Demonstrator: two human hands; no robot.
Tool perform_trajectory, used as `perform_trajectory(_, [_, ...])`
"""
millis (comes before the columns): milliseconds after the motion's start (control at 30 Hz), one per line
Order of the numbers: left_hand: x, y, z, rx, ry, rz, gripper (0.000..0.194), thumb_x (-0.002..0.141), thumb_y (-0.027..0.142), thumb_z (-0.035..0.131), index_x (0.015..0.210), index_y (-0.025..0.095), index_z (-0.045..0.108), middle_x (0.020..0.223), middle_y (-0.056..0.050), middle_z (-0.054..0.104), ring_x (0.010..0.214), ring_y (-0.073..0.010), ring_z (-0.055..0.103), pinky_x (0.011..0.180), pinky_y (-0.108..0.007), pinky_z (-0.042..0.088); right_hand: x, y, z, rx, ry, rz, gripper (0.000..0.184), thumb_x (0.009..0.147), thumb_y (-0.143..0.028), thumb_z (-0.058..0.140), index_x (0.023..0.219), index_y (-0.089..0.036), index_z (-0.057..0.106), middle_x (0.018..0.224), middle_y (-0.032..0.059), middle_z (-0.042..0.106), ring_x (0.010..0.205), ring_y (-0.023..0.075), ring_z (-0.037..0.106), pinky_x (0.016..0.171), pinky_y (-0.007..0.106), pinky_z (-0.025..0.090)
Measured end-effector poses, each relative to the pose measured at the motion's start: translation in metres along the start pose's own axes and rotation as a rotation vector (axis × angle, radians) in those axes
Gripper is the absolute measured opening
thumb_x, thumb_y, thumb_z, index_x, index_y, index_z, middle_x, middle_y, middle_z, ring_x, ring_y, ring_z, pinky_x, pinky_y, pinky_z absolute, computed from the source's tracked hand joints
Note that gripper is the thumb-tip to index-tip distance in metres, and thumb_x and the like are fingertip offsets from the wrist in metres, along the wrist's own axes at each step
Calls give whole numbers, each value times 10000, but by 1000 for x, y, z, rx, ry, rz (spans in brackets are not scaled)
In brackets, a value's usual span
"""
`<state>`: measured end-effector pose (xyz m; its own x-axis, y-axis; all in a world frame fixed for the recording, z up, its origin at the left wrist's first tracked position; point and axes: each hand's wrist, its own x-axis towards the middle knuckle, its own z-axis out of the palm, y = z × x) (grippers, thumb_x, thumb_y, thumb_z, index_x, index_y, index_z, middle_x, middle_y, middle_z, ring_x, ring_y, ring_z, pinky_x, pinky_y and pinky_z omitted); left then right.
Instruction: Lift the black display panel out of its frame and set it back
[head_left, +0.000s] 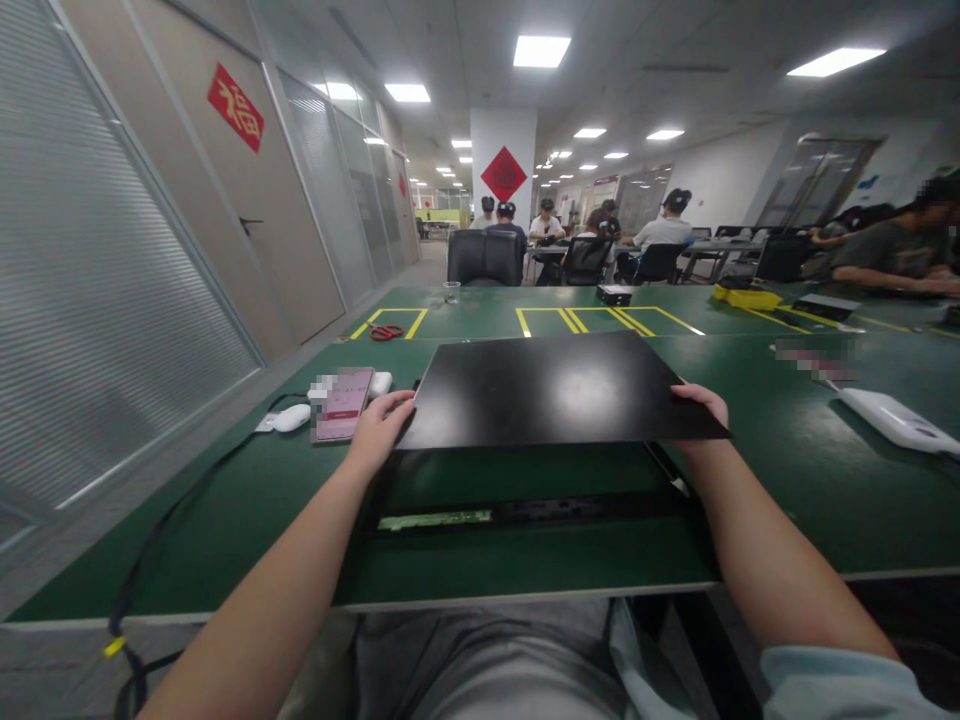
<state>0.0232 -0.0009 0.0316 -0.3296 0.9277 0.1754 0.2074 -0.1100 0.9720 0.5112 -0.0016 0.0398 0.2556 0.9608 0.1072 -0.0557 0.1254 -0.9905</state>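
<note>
A flat black panel (555, 390) with a smooth surface is held level over the green table (247, 540). My left hand (382, 425) grips its left edge, thumb on the rim. On the opposite side my right hand (701, 405) has its fingers over the right edge and its palm below. Under the panel lies a dark bar (540, 508) with a pale green, glossy stretch at its left part. A thin dark strip (666, 468) runs beneath the panel's right side; the panel hides the rest of it.
Left of my hands lie a pink-screened phone (343, 405) and a white device (289, 418) with a black cable. Red scissors (387, 332), a clear cup (451, 292) and a small black box (613, 295) sit farther back. A white power bank-like device (896, 418) lies right. Several people sit beyond.
</note>
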Motion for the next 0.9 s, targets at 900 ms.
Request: perform_trajectory(900, [8,-21,-8,525,-162,195,291,746,387,705,953,222,827,1201,-147,789,1160,-377,717,1090,-517,563,24,10,-10,516,871,-101,753,677,-67,598,1360,-347,447,1059,-44,650,818,127,692,520,164,560])
